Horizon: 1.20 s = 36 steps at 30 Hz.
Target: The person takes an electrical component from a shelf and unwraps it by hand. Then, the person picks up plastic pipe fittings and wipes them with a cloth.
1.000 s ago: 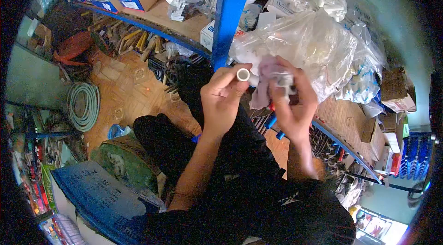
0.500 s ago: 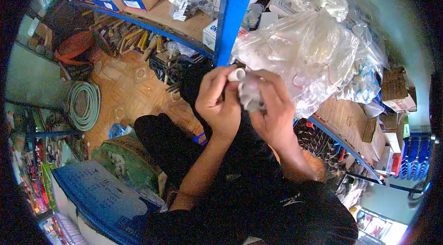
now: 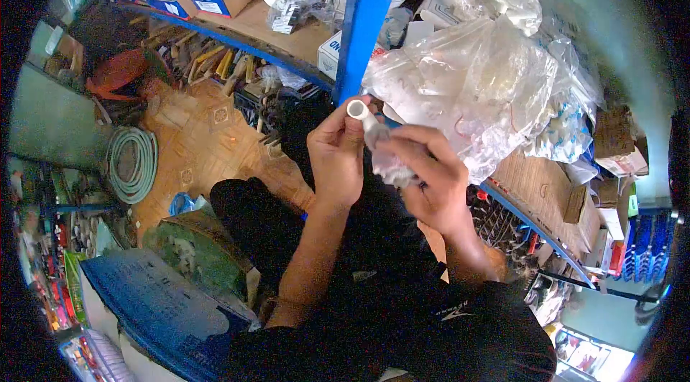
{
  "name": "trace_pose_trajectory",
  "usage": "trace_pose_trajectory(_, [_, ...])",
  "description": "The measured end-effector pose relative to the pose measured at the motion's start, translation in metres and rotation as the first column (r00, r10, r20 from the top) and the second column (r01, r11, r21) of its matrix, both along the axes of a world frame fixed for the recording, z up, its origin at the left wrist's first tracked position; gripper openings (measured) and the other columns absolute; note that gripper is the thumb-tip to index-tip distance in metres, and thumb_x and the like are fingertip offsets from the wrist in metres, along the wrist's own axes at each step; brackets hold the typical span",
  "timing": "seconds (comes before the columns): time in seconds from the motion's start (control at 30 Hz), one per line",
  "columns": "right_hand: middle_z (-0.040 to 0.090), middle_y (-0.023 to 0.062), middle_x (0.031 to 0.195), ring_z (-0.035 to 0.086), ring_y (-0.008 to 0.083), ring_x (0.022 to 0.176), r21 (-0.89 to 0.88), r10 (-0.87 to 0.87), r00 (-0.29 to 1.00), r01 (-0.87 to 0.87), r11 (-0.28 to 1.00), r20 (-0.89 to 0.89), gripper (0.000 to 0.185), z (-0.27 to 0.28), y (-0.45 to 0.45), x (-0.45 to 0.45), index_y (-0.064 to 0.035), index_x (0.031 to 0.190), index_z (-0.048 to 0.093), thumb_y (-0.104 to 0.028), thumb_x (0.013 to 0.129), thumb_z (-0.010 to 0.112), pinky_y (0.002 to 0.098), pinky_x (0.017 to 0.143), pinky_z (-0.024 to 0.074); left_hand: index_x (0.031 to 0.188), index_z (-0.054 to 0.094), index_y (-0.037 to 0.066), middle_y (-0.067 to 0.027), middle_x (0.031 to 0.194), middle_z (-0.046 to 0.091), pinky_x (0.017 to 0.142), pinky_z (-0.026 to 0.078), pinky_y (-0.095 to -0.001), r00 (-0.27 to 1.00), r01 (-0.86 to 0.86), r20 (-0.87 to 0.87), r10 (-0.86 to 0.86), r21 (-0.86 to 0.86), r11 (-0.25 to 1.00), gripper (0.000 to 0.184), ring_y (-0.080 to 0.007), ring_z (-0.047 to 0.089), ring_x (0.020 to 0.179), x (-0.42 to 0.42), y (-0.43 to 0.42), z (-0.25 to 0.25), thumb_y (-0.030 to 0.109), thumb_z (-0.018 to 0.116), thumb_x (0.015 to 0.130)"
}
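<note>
My left hand (image 3: pixel 336 160) pinches a small white plastic pipe fitting (image 3: pixel 361 113) between thumb and fingers, its round open end tilted up toward me. Against the fitting's lower right side, my right hand (image 3: pixel 433 175) grips a crumpled pale rag (image 3: pixel 390 166). The rag touches the fitting, and its edges are blurred by motion. Fingers and cloth hide part of the fitting. Just beyond both hands lies a large clear plastic bag (image 3: pixel 474 73) with whitish contents that I cannot make out.
A blue shelf post (image 3: pixel 359 30) rises right behind my hands. Shelving (image 3: pixel 302 40) with boxes and bagged parts runs to the left. A coiled pale hose (image 3: pixel 131 165) lies on the floor beside a red basin (image 3: pixel 117 75). A blue box (image 3: pixel 154 303) stands at lower left.
The fitting has shifted slightly left and turned, so more of its neck shows. My right hand and the rag have slid down a little along it.
</note>
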State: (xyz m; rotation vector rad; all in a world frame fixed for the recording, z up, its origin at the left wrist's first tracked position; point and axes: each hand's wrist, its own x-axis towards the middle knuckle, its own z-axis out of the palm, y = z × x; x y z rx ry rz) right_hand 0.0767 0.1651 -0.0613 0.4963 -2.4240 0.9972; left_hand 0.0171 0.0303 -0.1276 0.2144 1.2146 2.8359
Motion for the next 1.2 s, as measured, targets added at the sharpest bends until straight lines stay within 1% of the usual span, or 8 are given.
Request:
trace_pose_trajectory(0.17, [0.066, 0.0142, 0.117, 0.068, 0.0316, 0.1, -0.06, -0.115, 0.985, 0.108, 0.992, -0.127, 0.048, 0.006, 0.007, -0.011, -0.0047, 0.114, 0.072, 0.01, 0.068, 0.066, 0.0372, 0.086, 0.0564, 0.128, 0.061, -0.007, -0.0112, 0.114, 0.069, 0.091, 0.053, -0.0309, 0.981, 0.187, -0.079, -0.175, 0.181, 0.966, 0.042, -0.0172, 0.066, 0.101, 0.003, 0.001, -0.005, 0.024, 0.064, 0.101])
trace_pose_trajectory(0.3, [0.064, 0.0143, 0.118, 0.066, 0.0303, 0.103, -0.018, 0.143, 0.989, -0.142, 0.99, 0.05, 0.052, 0.004, 0.008, -0.006, -0.0054, 0.116, 0.072, 0.01, 0.068, 0.059, 0.0357, 0.085, 0.0561, 0.127, 0.062, -0.006, -0.0106, 0.117, 0.069, 0.091, 0.053, -0.0311, 0.987, 0.133, 0.067, -0.147, 0.182, 0.974, 0.041, -0.0167, 0.066, 0.103, 0.001, -0.002, -0.015, 0.024, 0.066, 0.099])
trace_pose_trajectory(0.47, [0.063, 0.0135, 0.116, 0.064, 0.031, 0.108, -0.157, 0.007, 1.0, -0.009, 0.988, -0.017, 0.056, -0.002, 0.006, -0.005, -0.0069, 0.119, 0.072, 0.012, 0.067, 0.06, 0.0381, 0.089, 0.0542, 0.125, 0.064, -0.006, -0.0002, 0.099, 0.066, 0.069, 0.042, -0.0208, 0.997, 0.077, -0.016, -0.076, 0.073, 0.994, 0.041, -0.0059, 0.056, 0.081, 0.005, 0.003, -0.004, 0.023, 0.07, 0.097])
trace_pose_trajectory(0.63, [0.064, 0.0145, 0.113, 0.064, 0.0321, 0.108, -0.169, 0.066, 0.997, -0.058, 0.984, 0.043, 0.051, -0.017, -0.006, 0.015, -0.0067, 0.118, 0.071, 0.01, 0.07, 0.062, 0.0384, 0.091, 0.0535, 0.12, 0.065, -0.007, -0.0036, 0.105, 0.067, 0.079, 0.049, -0.0265, 0.998, 0.019, -0.053, -0.028, -0.163, 0.986, 0.055, -0.0117, 0.06, 0.092, 0.0, -0.012, -0.004, 0.04, 0.075, 0.092])
trace_pose_trajectory(0.73, [0.062, 0.0161, 0.116, 0.063, 0.0345, 0.108, -0.216, -0.14, 0.99, 0.131, 0.968, -0.029, 0.048, -0.002, 0.011, 0.009, -0.0056, 0.117, 0.069, 0.008, 0.072, 0.061, 0.0388, 0.091, 0.0527, 0.12, 0.065, -0.007, -0.0053, 0.106, 0.066, 0.081, 0.049, -0.0279, 0.977, 0.158, -0.147, -0.156, 0.002, 0.987, 0.045, -0.0125, 0.06, 0.093, 0.003, -0.008, -0.009, 0.031, 0.072, 0.096])
trace_pose_trajectory(0.83, [0.063, 0.0158, 0.115, 0.065, 0.0283, 0.102, -0.289, -0.021, 0.999, 0.03, 0.957, 0.035, 0.045, -0.011, 0.005, 0.001, -0.0022, 0.114, 0.071, 0.006, 0.072, 0.058, 0.0351, 0.088, 0.0529, 0.121, 0.065, -0.005, -0.0059, 0.108, 0.067, 0.083, 0.05, -0.0285, 1.0, -0.007, -0.022, 0.006, -0.033, 0.999, 0.043, -0.0132, 0.061, 0.094, 0.012, 0.009, -0.005, 0.029, 0.071, 0.097])
trace_pose_trajectory(0.97, [0.062, 0.0177, 0.117, 0.063, 0.0348, 0.109, -0.201, 0.155, 0.988, -0.147, 0.969, 0.024, 0.05, -0.017, 0.01, 0.008, -0.0018, 0.115, 0.07, 0.006, 0.067, 0.057, 0.0397, 0.094, 0.0514, 0.123, 0.061, -0.007, -0.0086, 0.114, 0.066, 0.093, 0.051, -0.0325, 0.999, -0.053, -0.009, 0.052, -0.077, 0.996, 0.048, -0.0177, 0.062, 0.104, -0.003, -0.013, -0.025, 0.03, 0.072, 0.095])
trace_pose_trajectory(1.2, [0.062, 0.0183, 0.112, 0.061, 0.0378, 0.109, -0.362, 0.056, 0.998, -0.063, 0.93, -0.028, 0.048, -0.017, 0.01, 0.005, -0.0023, 0.114, 0.068, 0.005, 0.069, 0.058, 0.041, 0.094, 0.0507, 0.127, 0.059, -0.009, -0.0095, 0.113, 0.065, 0.09, 0.052, -0.0324, 0.993, -0.049, -0.117, 0.02, -0.246, 0.968, 0.038, -0.0183, 0.063, 0.1, 0.0, -0.012, -0.015, 0.02, 0.061, 0.103])
